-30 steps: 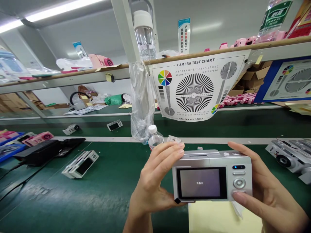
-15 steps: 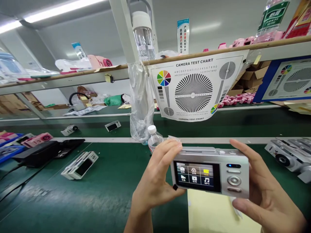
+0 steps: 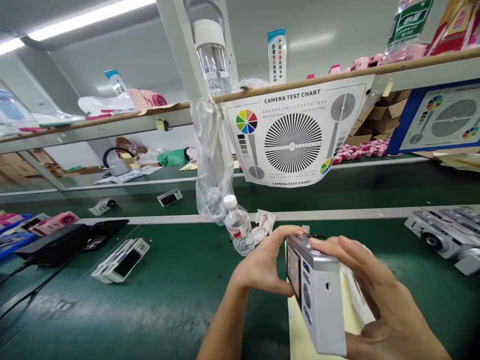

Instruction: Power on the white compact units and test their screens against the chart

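A silver digital camera [image 3: 325, 297] is held between my two hands above the green bench. It is turned so that its side end faces me, with the lit screen seen at a steep angle on its left. My left hand [image 3: 262, 265] grips the far end with thumb and fingers. On the near end, my right hand [image 3: 390, 300] has its fingers over the top buttons and its thumb low by the bottom edge. Beneath the camera lies a pale yellow sheet [image 3: 300, 330]. The camera's lens side is hidden from me.
A camera test chart [image 3: 293, 142] hangs from the shelf ahead. A water bottle [image 3: 238, 227] and crumpled tissue [image 3: 264, 223] stand behind my left hand. White cameras [image 3: 122, 260] lie at left, silver cameras [image 3: 438, 240] at right. A black case [image 3: 60, 240] with cables is far left.
The camera has swung from its back facing me to its side end facing me. My right hand has come nearer and its fingers have moved onto the camera's top.
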A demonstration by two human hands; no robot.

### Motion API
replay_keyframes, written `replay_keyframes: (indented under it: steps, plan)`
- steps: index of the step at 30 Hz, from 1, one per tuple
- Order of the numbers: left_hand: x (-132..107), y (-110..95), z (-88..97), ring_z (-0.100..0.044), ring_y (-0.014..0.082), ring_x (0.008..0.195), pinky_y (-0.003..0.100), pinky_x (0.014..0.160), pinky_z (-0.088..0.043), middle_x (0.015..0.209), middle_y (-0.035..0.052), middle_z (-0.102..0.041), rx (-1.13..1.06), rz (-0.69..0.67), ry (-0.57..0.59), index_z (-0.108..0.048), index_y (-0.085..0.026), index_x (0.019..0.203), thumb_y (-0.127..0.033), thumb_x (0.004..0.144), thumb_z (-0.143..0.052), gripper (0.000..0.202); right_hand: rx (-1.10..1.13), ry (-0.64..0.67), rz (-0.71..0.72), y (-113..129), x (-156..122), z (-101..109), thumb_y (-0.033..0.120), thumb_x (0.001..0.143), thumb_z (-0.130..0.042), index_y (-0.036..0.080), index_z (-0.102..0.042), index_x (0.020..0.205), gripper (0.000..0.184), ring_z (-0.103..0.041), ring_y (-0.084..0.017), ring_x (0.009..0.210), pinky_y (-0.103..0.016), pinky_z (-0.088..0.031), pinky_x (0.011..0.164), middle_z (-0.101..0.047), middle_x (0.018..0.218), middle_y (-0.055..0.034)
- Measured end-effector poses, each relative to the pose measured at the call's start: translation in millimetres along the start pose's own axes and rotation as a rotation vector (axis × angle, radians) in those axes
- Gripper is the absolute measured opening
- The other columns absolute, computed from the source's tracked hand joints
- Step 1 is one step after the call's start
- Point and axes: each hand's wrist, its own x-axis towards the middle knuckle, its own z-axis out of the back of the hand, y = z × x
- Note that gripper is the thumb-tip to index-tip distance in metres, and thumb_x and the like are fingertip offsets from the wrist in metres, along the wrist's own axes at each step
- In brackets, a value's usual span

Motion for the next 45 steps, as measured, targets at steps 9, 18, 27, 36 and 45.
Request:
replay_keyframes:
  steps: [9, 18, 27, 36, 45]
  plan:
    - [5, 1, -8.6, -0.062, 0.0292, 0.114, 0.050, 0.093, -0.056, 0.124, 0.0132, -0.056, -0.040, -0.062, 0.020, -0.039, -0.026, 0.130, -0.042, 0.072, -0.068, 0.066, -0.006, 0.064, 0.082, 0, -2, 3, 0.022, 0.075, -0.079, 0.035, -0.025, 0.150, 0.092, -0.041, -0.021, 0.139, -0.031, -0.038, 0.115, -0.050, 0.146, 0.0006]
    - [-1, -26, 20.7, -0.056, 0.0251, 0.117, 0.045, 0.095, -0.051, 0.124, 0.0154, -0.056, 0.630, -0.276, -0.406, -0.037, -0.022, 0.130, -0.018, 0.085, -0.062, 0.052, -0.178, 0.219, 0.265, -10, 0, 6, -0.010, 0.075, -0.051, 0.040, -0.012, 0.153, 0.101, -0.021, -0.027, 0.146, -0.047, -0.040, 0.111, -0.021, 0.161, 0.0054]
    - [-14, -54, 27.9, -0.052, 0.0267, 0.115, 0.047, 0.093, -0.051, 0.122, 0.0067, -0.057, 1.281, -0.306, -0.704, -0.049, -0.022, 0.090, 0.001, 0.070, -0.068, 0.037, -0.109, 0.196, 0.148, -21, -16, 6, 0.003, 0.083, -0.060, 0.039, -0.027, 0.150, 0.083, -0.054, -0.024, 0.129, -0.035, -0.052, 0.101, -0.048, 0.148, 0.0014]
    - [-8, -49, 19.5, -0.052, 0.0249, 0.114, 0.047, 0.089, -0.052, 0.123, 0.0010, -0.060, 1.226, -0.515, -0.946, -0.049, -0.027, 0.088, -0.021, 0.088, -0.056, 0.010, -0.031, -0.005, 0.146, -18, -9, 4, 0.007, 0.090, -0.052, 0.039, -0.046, 0.140, 0.060, -0.060, -0.027, 0.122, -0.045, -0.055, 0.099, -0.059, 0.138, 0.0013]
    - [-12, -53, -1.3, -0.046, 0.0230, 0.126, 0.048, 0.100, -0.048, 0.144, -0.0093, -0.046, 1.023, -0.469, -0.952, -0.041, -0.030, 0.089, -0.023, 0.084, -0.062, 0.023, 0.127, 0.047, 0.141, -23, 0, 24, 0.014, 0.095, -0.048, 0.040, -0.057, 0.130, 0.045, -0.061, -0.024, 0.122, -0.038, -0.058, 0.094, -0.060, 0.137, 0.0040]
